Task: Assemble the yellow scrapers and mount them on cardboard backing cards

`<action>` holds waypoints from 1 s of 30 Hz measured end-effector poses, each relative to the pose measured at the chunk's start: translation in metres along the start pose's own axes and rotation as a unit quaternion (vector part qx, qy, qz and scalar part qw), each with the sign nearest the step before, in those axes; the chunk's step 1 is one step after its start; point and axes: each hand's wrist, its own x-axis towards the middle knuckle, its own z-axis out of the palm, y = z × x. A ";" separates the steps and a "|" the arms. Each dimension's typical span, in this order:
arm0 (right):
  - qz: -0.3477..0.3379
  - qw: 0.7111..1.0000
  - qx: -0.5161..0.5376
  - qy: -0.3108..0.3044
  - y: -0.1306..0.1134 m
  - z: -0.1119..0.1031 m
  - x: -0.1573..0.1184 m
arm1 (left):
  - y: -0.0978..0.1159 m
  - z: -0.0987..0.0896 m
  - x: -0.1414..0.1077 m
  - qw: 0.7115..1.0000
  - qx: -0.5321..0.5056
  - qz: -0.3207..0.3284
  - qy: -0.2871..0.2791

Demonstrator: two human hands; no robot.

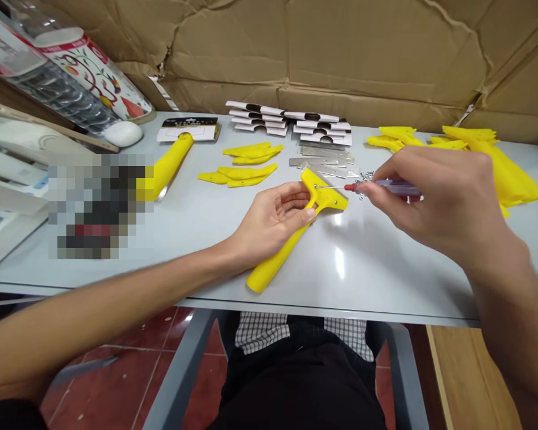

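Observation:
My left hand [280, 218] is closed around the neck of a yellow scraper [278, 260], whose handle slants down toward the table's front edge. Two screws show in the scraper's wide head. In my right hand [448, 203] is a screwdriver [394, 187] with a clear purplish handle and a red collar. It lies nearly level, its thin tip at the left screw of the head. Small loose screws [366, 177] are scattered just behind the screwdriver, partly hidden by my right fingers. Thin metal blades [325, 160] lie beyond the scraper's head.
Yellow flat pieces [244, 175] lie left of the blades, with folded cardboard sleeves [323, 125] behind. More yellow scraper parts [511, 167] are piled at the right. A packaged yellow scraper [173, 158] lies at the left, near a blurred patch, a bottle [63, 89] and a can [101, 74]. Cardboard [332, 54] backs the table.

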 end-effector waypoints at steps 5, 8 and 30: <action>-0.034 0.995 0.090 -0.007 -0.010 0.000 0.003 | -0.001 0.000 0.000 1.000 0.003 0.016 -0.002; -0.056 0.993 0.104 -0.022 -0.012 0.001 0.002 | -0.001 -0.001 0.000 1.000 -0.001 0.012 -0.003; -0.019 0.997 0.075 0.022 -0.006 -0.003 0.005 | 0.003 0.001 -0.003 0.999 0.029 0.006 0.022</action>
